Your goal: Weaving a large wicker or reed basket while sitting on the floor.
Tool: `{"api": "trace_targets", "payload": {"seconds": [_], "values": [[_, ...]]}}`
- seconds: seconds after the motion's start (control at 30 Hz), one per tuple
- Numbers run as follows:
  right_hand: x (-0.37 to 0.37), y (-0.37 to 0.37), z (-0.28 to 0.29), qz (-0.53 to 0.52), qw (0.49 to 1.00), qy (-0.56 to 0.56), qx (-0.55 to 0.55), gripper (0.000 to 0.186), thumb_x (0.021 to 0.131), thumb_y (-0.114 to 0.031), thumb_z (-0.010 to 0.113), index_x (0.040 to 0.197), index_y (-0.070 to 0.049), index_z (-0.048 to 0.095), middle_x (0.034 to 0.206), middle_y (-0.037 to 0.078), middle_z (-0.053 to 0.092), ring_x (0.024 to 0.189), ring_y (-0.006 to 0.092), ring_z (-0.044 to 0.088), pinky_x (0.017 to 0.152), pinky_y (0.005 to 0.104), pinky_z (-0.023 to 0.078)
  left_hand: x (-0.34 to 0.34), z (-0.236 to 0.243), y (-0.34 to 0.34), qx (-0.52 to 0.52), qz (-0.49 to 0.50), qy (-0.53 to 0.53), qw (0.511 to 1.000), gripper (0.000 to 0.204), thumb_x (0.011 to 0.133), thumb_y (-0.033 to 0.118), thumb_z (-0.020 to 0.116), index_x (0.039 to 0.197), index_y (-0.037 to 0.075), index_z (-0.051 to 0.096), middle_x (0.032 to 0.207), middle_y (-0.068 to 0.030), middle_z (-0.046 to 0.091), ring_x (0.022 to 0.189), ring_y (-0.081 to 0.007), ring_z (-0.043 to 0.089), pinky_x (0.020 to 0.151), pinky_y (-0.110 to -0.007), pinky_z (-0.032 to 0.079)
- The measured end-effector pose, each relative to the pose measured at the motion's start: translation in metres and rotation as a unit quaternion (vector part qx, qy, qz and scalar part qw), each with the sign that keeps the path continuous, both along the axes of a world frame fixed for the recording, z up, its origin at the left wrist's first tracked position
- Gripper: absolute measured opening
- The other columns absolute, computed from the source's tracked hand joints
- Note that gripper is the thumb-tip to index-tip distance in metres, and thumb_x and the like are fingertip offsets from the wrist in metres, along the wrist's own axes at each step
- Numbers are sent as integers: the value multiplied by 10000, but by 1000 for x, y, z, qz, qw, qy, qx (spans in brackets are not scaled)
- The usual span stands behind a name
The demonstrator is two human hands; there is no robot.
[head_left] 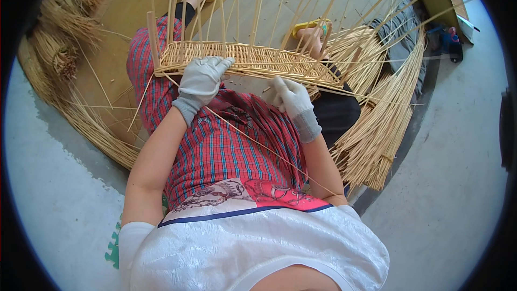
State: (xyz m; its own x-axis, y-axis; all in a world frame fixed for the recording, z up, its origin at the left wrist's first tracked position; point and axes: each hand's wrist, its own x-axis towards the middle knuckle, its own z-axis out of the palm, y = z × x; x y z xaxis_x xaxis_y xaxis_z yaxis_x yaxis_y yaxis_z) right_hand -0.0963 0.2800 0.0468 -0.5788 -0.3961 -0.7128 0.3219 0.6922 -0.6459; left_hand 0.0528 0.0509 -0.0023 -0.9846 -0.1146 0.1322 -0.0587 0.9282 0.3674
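Seen from the head camera looking down, a person sat on the floor with a half-woven basket [247, 62] resting across their lap, its flat woven band lying crosswise over the knees so both hands could reach its near edge. Tall uprights [258, 5] rose from the band and fanned away from the body, left unwoven so new strands could be threaded between them. The left hand [202, 81], in a pale work glove, lay on top of the band's near left part, fingers curled down over the edge and pressing it, seemingly to steady the work against the lap. The right hand [291, 97], gloved the same, sat just below the band's middle, fingers closed narrowly around a thin reed [258, 143]; I could not tell exactly how the fingertips gripped it. That reed ran slantwise back across the red plaid skirt [226, 145] towards the person's right side, loose along its length, as a working strand would trail. A sheaf of reeds [382, 129] lay on the floor beside the right knee, near the weaving hand. More bundles [64, 37] curved along the floor on the left. Feet in yellow sandals [309, 27] showed beyond the basket.
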Motion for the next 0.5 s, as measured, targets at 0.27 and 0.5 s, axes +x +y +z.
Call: {"api": "trace_targets", "payload": {"seconds": [0.27,0.5], "values": [[14,-41,14,-177,887,237,-355,224,953,-45,703,1162,-20,625,977,24,650,861,93,601,777,257,491,26,8,6,-17,20,19,999,517,840,150,663,1356,147,628,1004,-57,674,1016,-250,662,892,-387,483],[109,47,-34,-195,937,97,-272,243,871,1,756,1108,-36,721,987,55,724,793,160,673,718,275,534,41,3,-18,-5,-77,26,997,410,839,112,634,1238,181,703,1063,-32,661,1064,-237,645,930,-393,463]]}}
